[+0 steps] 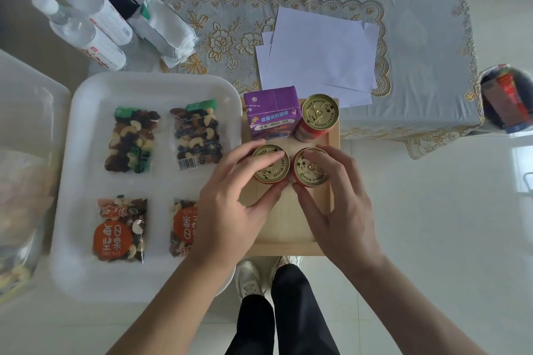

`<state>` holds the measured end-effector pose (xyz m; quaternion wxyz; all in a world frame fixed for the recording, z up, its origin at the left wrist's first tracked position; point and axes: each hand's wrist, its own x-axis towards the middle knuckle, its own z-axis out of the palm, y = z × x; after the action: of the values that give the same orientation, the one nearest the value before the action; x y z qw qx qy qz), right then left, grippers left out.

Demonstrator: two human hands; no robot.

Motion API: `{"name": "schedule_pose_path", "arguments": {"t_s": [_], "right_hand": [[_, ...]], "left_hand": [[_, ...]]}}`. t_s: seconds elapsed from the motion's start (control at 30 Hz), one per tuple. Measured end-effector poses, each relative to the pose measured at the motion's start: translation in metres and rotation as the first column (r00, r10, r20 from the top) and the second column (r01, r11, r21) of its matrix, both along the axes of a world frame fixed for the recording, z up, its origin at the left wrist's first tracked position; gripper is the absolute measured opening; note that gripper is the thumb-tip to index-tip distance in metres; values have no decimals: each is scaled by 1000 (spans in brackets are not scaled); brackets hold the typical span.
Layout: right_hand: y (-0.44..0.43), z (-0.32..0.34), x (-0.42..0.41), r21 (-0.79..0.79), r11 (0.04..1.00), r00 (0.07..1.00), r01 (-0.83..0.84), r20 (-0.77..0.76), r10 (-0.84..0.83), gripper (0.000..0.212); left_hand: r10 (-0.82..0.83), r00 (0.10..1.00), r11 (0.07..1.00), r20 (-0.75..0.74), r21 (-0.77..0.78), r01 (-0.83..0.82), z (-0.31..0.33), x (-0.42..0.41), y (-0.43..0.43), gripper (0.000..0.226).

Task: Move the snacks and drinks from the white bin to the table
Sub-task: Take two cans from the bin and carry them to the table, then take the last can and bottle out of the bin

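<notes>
Head view: drinks step in hand. Left hand curled round one can, right hand curled round second can. Both cans upright, side by side, mid wooden tray. Third can and purple carton at tray's far end. Four nut packets lie in white bin, just left of tray. Forearms reach in from near side, fingers over can rims. Next, likely: let go cleanly, then pinch packets by edge.

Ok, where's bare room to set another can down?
Wooden tray: near half bare, this side of the left can and right can. Tablecloth: bare right of the white papers. Crowded: tray's far end, purple carton beside third can.
</notes>
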<state>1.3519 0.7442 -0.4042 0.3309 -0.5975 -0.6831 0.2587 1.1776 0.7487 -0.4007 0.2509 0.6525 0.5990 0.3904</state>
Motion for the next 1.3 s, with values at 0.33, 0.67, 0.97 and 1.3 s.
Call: {"name": "schedule_pose_path", "arguments": {"t_s": [0.33, 0.67, 0.97, 1.3], "right_hand": [[1, 27, -4, -31, 999, 1000, 26, -9, -27, 41], [5, 128, 6, -105, 994, 977, -27, 209, 49, 58], [-22, 261, 20, -169, 974, 838, 150, 544, -35, 83], [-78, 362, 69, -86, 919, 712, 385, 662, -236, 85]], "left_hand": [[-51, 998, 992, -30, -114, 47, 18, -7, -1, 43], [-120, 980, 986, -157, -137, 99, 115, -41, 1, 67], [-238, 834, 959, -498, -256, 120, 223, -49, -4, 84], [-343, 725, 938, -597, -169, 303, 318, 8, -11, 89]]}}
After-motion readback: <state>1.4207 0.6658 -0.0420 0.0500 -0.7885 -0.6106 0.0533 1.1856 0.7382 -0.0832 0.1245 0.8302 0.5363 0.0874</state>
